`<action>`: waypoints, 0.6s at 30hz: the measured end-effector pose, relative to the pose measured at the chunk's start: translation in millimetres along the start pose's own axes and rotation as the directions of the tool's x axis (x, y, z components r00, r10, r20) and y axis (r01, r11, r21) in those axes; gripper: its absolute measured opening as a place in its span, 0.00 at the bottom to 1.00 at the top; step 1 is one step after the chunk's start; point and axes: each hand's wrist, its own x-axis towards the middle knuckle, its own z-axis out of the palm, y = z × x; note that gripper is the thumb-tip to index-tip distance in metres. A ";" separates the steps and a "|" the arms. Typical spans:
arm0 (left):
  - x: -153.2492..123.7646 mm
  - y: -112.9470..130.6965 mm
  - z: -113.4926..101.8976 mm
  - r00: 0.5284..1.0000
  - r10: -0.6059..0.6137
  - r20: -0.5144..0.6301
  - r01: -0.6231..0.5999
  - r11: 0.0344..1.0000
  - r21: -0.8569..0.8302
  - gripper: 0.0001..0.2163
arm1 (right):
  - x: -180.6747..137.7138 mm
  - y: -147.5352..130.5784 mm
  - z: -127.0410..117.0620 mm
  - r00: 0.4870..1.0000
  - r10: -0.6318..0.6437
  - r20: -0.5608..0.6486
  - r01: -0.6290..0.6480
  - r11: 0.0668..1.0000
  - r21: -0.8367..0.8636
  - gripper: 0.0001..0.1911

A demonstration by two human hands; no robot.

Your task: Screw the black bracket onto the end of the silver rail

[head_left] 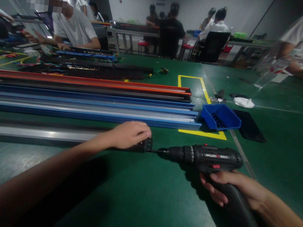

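While the right hand [232,178] is gripping a black cordless drill [215,156] by its handle, the left hand [131,135] is clasping the right end of a black-edged metal channel [47,134] lying on the green tabletop [141,206]. The drill's bit [160,151] is pointing at the channel's end cap [148,145], and blue rails [139,120] are lying just beyond.

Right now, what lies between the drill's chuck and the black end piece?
In the head view, a thin bit runs from the chuck toward the end piece.

one black drill [215,158], one black-edged silver rail [47,134], one clear bottle [277,70], one blue bin [228,123] on one green table [288,159]
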 end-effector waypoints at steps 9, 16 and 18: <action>-0.9 -1.2 0.8 1.000 0.006 -0.007 -0.006 1.000 0.015 0.20 | 1.0 -3.6 2.6 1.000 -0.006 0.007 0.006 1.000 -0.016 0.16; -0.8 -0.2 0.7 1.000 0.009 -0.007 -0.009 1.000 0.009 0.19 | 0.8 -3.1 2.9 0.999 -0.018 0.027 0.019 0.999 -0.029 0.16; -0.7 -0.8 1.2 1.000 0.009 -0.009 -0.009 1.000 0.012 0.19 | 0.4 -2.9 3.4 1.000 -0.012 0.009 0.012 0.999 -0.030 0.16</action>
